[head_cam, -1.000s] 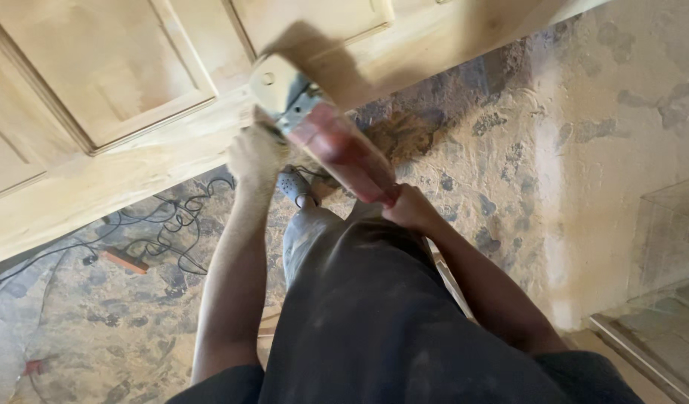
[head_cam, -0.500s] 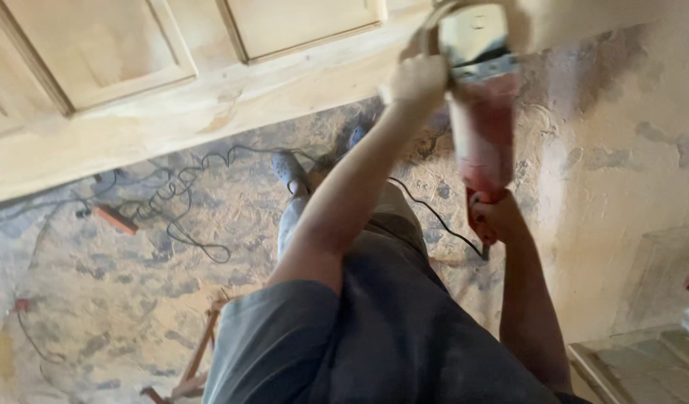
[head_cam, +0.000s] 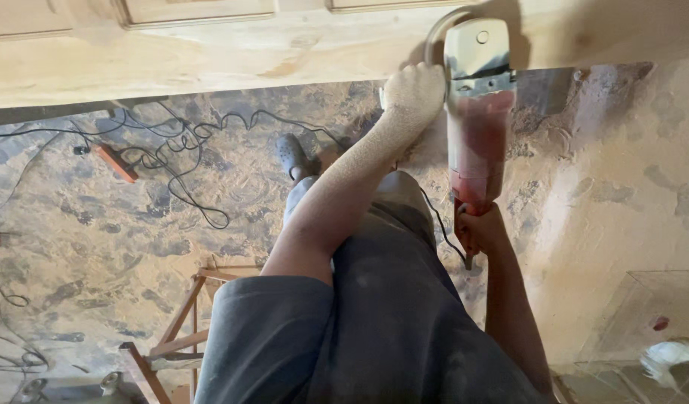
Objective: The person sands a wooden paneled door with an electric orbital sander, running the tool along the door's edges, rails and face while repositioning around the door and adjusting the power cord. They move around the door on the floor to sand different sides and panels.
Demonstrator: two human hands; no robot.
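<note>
A sawdust-covered floor strewn with black cables lies below a pale wooden door panel. The left hand, dusted with sawdust, grips the front handle of a red power sander pressed against the panel's edge, while the right hand is closed around its rear grip.

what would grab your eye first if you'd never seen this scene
The red power sander at the top right, pressed to the pale wooden door panel, left hand on its front handle, right hand at its rear. Next, black cables tangled over the sawdust-covered floor at left.

One red grinder, one wooden door, two hands, one shoe
</note>
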